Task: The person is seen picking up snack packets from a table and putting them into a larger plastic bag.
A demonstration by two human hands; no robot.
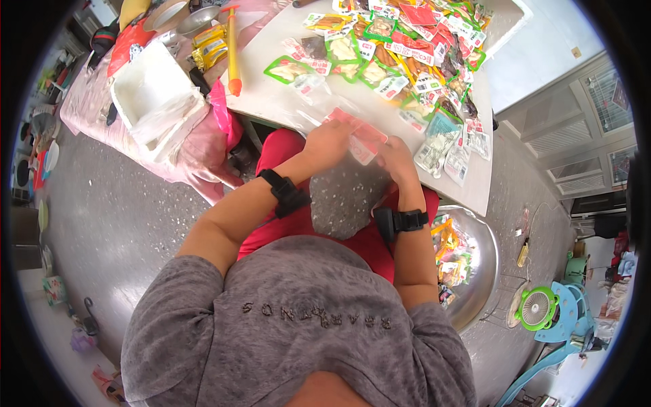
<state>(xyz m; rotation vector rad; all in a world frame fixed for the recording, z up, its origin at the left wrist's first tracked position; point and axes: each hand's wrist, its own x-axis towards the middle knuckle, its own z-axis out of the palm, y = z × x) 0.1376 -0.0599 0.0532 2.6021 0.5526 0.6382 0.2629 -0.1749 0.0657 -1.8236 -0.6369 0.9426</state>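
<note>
Between my two hands is a flat plastic pouch (370, 133) with red print, over the near edge of a white tabletop (264, 46). My left hand (329, 143) grips its left side, and the fingers of my right hand (397, 158) pinch its right end. Whether the pouch holds food cannot be told. Beyond my hands spreads a heap of sealed snack pouches (402, 48), many with green, yellow or red borders. A green-edged pouch (288, 69) lies at the heap's left. To the right of my right hand are several silvery pouches (432, 150) near the table edge.
A metal basin (485, 274) with more snack pouches stands low on my right. On the left, a white foam box (150, 84) rests on pink cloth (84, 109). A yellow tube with orange ends (232, 51) lies along the tabletop's left edge. Farther right is a green fan (536, 308).
</note>
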